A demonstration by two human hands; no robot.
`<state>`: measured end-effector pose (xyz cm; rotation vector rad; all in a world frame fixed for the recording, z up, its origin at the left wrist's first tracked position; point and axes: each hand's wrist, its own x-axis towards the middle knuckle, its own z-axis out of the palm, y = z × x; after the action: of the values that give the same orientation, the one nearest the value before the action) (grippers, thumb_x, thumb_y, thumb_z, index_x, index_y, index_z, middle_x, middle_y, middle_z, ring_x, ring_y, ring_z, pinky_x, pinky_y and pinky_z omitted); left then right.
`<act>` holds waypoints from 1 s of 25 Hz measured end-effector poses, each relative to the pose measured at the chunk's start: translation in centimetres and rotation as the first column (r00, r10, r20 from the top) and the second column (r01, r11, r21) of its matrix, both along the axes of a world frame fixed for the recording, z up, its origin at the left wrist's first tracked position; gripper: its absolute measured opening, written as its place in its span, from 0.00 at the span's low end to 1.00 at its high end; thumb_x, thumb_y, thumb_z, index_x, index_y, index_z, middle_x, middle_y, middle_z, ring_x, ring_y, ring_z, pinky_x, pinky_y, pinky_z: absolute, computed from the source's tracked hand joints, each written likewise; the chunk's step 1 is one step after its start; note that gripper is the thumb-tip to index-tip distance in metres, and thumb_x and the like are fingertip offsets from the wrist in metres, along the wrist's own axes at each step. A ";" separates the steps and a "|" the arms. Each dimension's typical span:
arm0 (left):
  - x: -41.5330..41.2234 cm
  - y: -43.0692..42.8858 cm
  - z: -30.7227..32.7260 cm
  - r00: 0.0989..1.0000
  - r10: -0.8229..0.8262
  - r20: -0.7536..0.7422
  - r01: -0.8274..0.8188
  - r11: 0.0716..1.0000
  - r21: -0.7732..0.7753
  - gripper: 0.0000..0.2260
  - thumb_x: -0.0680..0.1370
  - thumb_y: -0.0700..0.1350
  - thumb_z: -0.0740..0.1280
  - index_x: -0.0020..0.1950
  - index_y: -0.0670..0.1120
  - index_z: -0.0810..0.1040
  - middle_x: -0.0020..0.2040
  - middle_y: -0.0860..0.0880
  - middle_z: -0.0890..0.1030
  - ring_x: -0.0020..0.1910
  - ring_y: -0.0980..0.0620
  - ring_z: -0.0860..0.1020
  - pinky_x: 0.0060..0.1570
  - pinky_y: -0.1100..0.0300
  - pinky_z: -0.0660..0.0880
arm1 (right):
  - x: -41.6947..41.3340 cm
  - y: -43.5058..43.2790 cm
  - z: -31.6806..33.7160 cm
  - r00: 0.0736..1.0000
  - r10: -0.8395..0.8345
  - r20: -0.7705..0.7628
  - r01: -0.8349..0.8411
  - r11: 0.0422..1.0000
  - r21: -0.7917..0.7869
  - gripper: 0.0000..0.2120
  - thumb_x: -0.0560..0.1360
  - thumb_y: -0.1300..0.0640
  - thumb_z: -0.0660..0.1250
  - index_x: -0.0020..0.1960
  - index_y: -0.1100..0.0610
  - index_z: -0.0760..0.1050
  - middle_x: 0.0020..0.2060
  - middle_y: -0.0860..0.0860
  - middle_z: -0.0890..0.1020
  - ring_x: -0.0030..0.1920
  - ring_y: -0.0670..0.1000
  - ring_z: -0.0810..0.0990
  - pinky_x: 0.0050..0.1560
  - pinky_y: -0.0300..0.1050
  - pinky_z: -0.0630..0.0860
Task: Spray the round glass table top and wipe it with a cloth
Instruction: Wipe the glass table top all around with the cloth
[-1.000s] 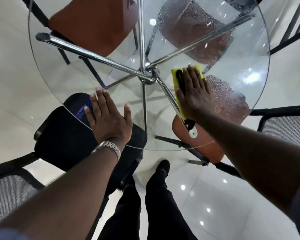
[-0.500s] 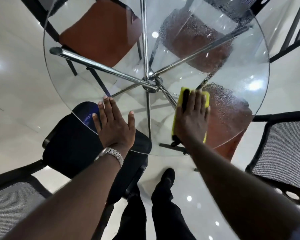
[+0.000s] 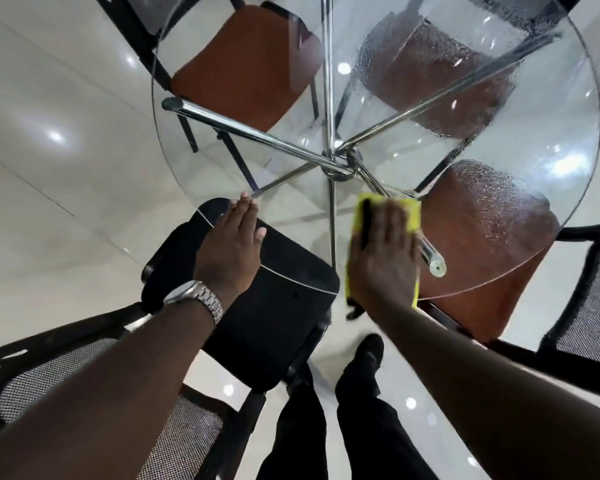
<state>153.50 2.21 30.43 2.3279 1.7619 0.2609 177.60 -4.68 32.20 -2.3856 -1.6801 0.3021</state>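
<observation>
The round glass table top (image 3: 551, 140) fills the upper middle and right of the head view, with chrome legs showing through it. Spray droplets cover its far and right parts. My right hand (image 3: 385, 258) presses flat on a yellow cloth (image 3: 413, 211) at the near rim of the glass, fingers pointing away from me. A dark strip on the cloth shows beside my fingers. My left hand (image 3: 231, 247) lies flat on the glass at the near left rim, fingers together, holding nothing. A metal watch sits on that wrist.
Chairs ring the table: a black seat (image 3: 281, 313) under my left hand, brown seats (image 3: 243, 64) (image 3: 482, 216) seen through the glass, mesh chairs (image 3: 593, 299) (image 3: 84, 386) at both sides. The chrome leg hub (image 3: 336, 164) is under the centre. My dark trousers and shoes (image 3: 364, 355) stand on the glossy white floor.
My right hand has drawn the yellow cloth toward me, from near the table centre to the near rim. My left hand stayed flat on the glass.
</observation>
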 end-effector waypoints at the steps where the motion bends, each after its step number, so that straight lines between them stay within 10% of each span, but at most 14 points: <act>1: -0.4 0.4 0.1 0.999 -0.043 -0.017 0.044 0.999 0.022 0.21 0.86 0.44 0.61 0.78 0.38 0.69 0.79 0.39 0.68 0.79 0.41 0.66 0.77 0.47 0.65 | -1.2 -1.2 -0.1 0.959 0.282 0.030 -0.282 0.959 0.009 0.31 0.87 0.42 0.51 0.87 0.52 0.56 0.86 0.54 0.57 0.87 0.55 0.53 0.84 0.63 0.55; 4: -1.8 1.4 -0.4 0.989 -0.134 -0.061 0.136 0.991 0.017 0.21 0.85 0.37 0.58 0.78 0.39 0.68 0.79 0.41 0.68 0.79 0.44 0.66 0.79 0.51 0.63 | 0.4 2.6 -0.6 0.501 0.849 0.169 -0.857 0.514 -0.042 0.31 0.87 0.39 0.53 0.87 0.48 0.56 0.86 0.50 0.58 0.86 0.52 0.55 0.85 0.58 0.54; 6: -1.9 1.4 0.2 0.992 -0.123 -0.032 0.123 0.992 -0.018 0.26 0.81 0.31 0.59 0.79 0.41 0.68 0.80 0.44 0.66 0.80 0.46 0.65 0.79 0.55 0.60 | 1.3 5.8 -1.2 0.740 0.657 0.147 -0.666 0.746 0.014 0.29 0.88 0.38 0.51 0.86 0.45 0.57 0.86 0.48 0.59 0.86 0.50 0.54 0.84 0.59 0.56; 8: -1.6 1.1 1.4 0.995 -0.098 -0.005 0.097 0.992 -0.081 0.31 0.77 0.27 0.59 0.80 0.42 0.66 0.82 0.46 0.64 0.81 0.48 0.62 0.79 0.59 0.56 | -0.4 4.3 -1.1 0.998 0.053 -0.031 -0.051 0.996 0.076 0.29 0.88 0.40 0.53 0.86 0.47 0.58 0.86 0.50 0.60 0.86 0.52 0.54 0.84 0.61 0.56; 9: -1.3 1.1 1.8 0.997 -0.082 0.003 0.082 0.990 -0.112 0.32 0.76 0.27 0.58 0.81 0.42 0.65 0.82 0.46 0.63 0.81 0.48 0.61 0.79 0.60 0.55 | -2.0 2.2 -1.0 0.997 -0.060 -0.055 0.064 0.995 0.082 0.29 0.87 0.42 0.54 0.86 0.49 0.58 0.86 0.51 0.60 0.86 0.54 0.55 0.84 0.62 0.57; 12: 0.3 0.7 2.2 1.000 -0.023 0.000 0.023 0.988 -0.150 0.27 0.79 0.30 0.58 0.80 0.39 0.65 0.82 0.41 0.62 0.81 0.42 0.61 0.80 0.52 0.58 | -3.7 -4.9 -2.2 0.794 0.588 0.151 -0.603 0.793 0.082 0.31 0.86 0.46 0.62 0.86 0.50 0.60 0.85 0.52 0.62 0.85 0.56 0.59 0.83 0.61 0.59; 14: 2.2 0.0 1.7 0.999 0.013 -0.036 -0.014 0.999 -0.038 0.21 0.84 0.38 0.59 0.78 0.37 0.66 0.79 0.36 0.63 0.77 0.36 0.64 0.78 0.43 0.63 | -0.1 -4.9 -2.8 0.661 0.711 0.241 -0.744 0.662 0.088 0.30 0.86 0.45 0.61 0.86 0.49 0.59 0.85 0.50 0.62 0.85 0.54 0.59 0.84 0.57 0.58; 20: 13.4 -0.2 0.8 0.983 -0.181 0.032 0.172 0.967 0.187 0.25 0.85 0.50 0.60 0.77 0.37 0.68 0.80 0.35 0.62 0.77 0.34 0.65 0.77 0.42 0.60 | 13.1 -9.5 -2.4 0.985 0.111 0.135 -0.128 0.984 0.123 0.28 0.87 0.40 0.58 0.85 0.48 0.63 0.85 0.49 0.63 0.86 0.51 0.58 0.82 0.62 0.59; 23: 17.9 0.7 -0.2 0.968 -0.252 -0.019 0.252 0.956 0.151 0.29 0.83 0.54 0.60 0.80 0.40 0.64 0.83 0.39 0.58 0.81 0.37 0.59 0.81 0.44 0.49 | 16.4 -6.6 -1.9 0.922 -0.384 -0.051 0.387 0.921 0.051 0.31 0.86 0.38 0.53 0.86 0.49 0.58 0.87 0.49 0.56 0.87 0.53 0.51 0.85 0.62 0.50; 25: 18.5 0.6 -0.9 0.962 -0.271 -0.046 0.275 0.948 0.158 0.30 0.83 0.55 0.60 0.81 0.42 0.62 0.83 0.41 0.57 0.82 0.40 0.58 0.81 0.43 0.48 | 12.9 -6.7 -1.8 0.937 -0.347 -0.040 0.348 0.937 0.034 0.30 0.87 0.40 0.53 0.87 0.48 0.57 0.87 0.50 0.55 0.87 0.53 0.50 0.85 0.62 0.46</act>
<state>172.05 2.84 29.56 2.6641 1.4510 0.3438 190.49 -11.39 30.37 -2.5696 -1.2037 0.2434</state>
